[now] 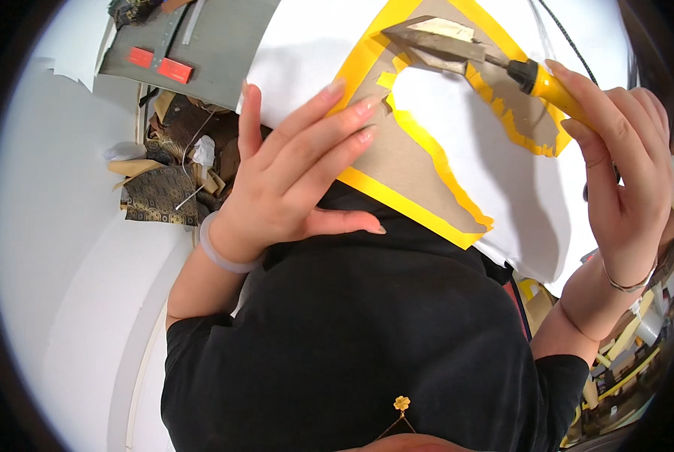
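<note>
Trowel (469, 51) is gripped by its yellow handle (555, 92) in the right hand (627, 154), blade slanted over a cardboard template (408, 162) laid on a white surface (295, 53). Nothing is held in the left hand (288, 166), spread at the template's left edge; its pressure cannot be told. Notched yellow tape (423, 141) along the curved opening could be snagged by the blade, and the template could be shifted if too lightly steadied.
</note>
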A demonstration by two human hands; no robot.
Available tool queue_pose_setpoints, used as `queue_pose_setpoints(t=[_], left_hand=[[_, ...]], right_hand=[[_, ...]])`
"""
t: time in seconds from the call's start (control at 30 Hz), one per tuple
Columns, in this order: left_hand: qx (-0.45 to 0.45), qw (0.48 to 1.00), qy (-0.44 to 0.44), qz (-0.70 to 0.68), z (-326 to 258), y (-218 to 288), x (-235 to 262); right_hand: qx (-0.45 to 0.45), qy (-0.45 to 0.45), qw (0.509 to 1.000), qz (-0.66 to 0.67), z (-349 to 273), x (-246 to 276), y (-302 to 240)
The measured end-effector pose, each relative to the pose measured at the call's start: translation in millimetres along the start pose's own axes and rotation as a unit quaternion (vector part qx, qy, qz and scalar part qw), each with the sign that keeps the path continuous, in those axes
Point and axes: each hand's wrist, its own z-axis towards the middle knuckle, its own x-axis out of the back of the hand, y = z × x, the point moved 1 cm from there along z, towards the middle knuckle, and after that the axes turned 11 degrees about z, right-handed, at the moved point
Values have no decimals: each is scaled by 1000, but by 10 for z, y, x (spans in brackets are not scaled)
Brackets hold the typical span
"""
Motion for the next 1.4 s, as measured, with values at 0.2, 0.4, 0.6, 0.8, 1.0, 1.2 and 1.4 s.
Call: queue_pose_setpoints(t=[0.2, 0.4, 0.6, 0.8, 1.0, 1.2, 1.4], left_hand=[[-76, 991, -6, 106, -80, -63, 188], [-78, 979, 171, 72, 69, -180, 629], [308, 824, 262, -397, 163, 46, 670], [302, 716, 299, -553, 301, 478, 888], [278, 734, 307, -538, 238, 739, 973], [244, 750, 322, -524, 194, 871, 1005], [208, 782, 323, -492, 132, 932, 1000]], right_hand=[[-77, 143, 986, -21, -334, 116, -40], [-178, 457, 865, 101, -702, 46, -62], [-174, 532, 813, 157, -1012, 1, -370], [-64, 379, 923, 27, -855, 32, -1114], [-70, 355, 932, -2, -856, -45, -1370], [-65, 343, 937, -29, -898, -74, -1486], [-68, 344, 936, -40, -895, -79, -1577]])
